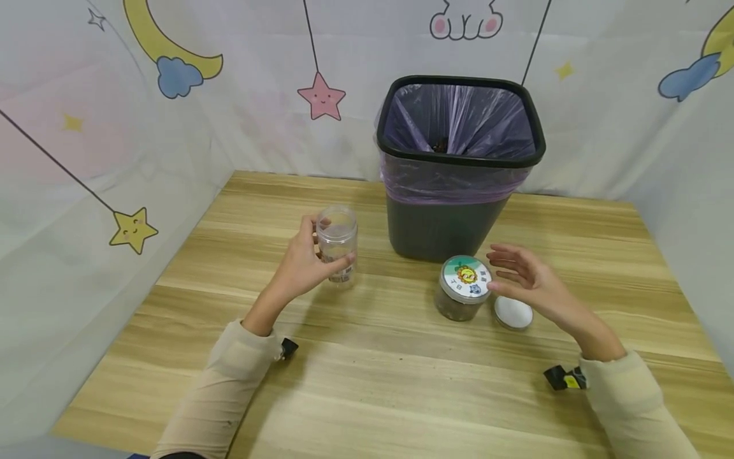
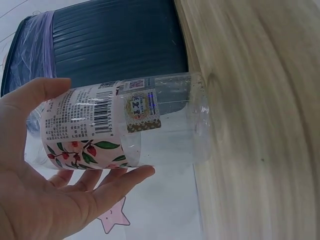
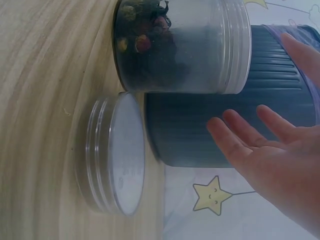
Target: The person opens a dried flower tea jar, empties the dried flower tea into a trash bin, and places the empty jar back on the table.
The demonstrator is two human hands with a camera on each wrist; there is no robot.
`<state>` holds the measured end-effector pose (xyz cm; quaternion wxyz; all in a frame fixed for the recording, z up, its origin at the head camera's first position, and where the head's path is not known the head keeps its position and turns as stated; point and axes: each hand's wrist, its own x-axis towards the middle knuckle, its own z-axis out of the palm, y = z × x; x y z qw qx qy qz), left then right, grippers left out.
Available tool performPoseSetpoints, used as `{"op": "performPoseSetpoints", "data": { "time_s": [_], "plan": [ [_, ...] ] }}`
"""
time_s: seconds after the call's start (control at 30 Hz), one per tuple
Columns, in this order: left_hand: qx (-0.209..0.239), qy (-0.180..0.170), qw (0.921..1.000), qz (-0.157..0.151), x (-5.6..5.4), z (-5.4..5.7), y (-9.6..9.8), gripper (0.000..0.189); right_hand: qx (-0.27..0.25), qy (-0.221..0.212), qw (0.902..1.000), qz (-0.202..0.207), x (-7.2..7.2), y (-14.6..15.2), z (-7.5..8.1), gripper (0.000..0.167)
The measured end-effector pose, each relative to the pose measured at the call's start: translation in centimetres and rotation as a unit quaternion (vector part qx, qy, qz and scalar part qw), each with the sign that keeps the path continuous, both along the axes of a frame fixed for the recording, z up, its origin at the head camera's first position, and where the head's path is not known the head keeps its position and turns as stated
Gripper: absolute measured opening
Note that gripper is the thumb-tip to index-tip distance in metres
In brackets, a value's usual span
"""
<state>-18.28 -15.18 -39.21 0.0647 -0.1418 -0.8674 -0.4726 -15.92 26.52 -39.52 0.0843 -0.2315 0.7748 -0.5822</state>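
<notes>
My left hand (image 1: pixel 304 264) holds a tall clear plastic jar (image 1: pixel 337 245), thumb on the near side and fingers around the far side. The jar is lidless, upright, its base at the tabletop. Its printed label (image 2: pixel 82 112) carries a barcode and red berries with leaves. My right hand (image 1: pixel 530 284) is relaxed, its fingers apart, beside a shorter lidded jar (image 1: pixel 461 303). Dried flower buds (image 3: pixel 142 42) fill the bottom of that jar, and its lid has a sunflower picture. Below the right hand, a white round lid (image 1: pixel 513 312) lies flat on the table.
A dark bin (image 1: pixel 441 226) lined with a purple bag stands at the back, just behind the lidded jar; something dark lies in it. The wooden table (image 1: pixel 367 389) meets a printed cloth (image 1: pixel 275 127) at the back and sides.
</notes>
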Motion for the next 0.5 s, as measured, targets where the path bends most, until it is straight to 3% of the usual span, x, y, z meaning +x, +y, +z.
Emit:
{"op": "performPoseSetpoints", "data": {
  "time_s": [0.5],
  "plan": [
    [0.008, -0.024, 0.9997, -0.001, 0.6, -0.7, -0.2, 0.075, 0.042, -0.001, 0.9991, 0.012, 0.1, 0.0, -1.3, 0.083]
  ]
}}
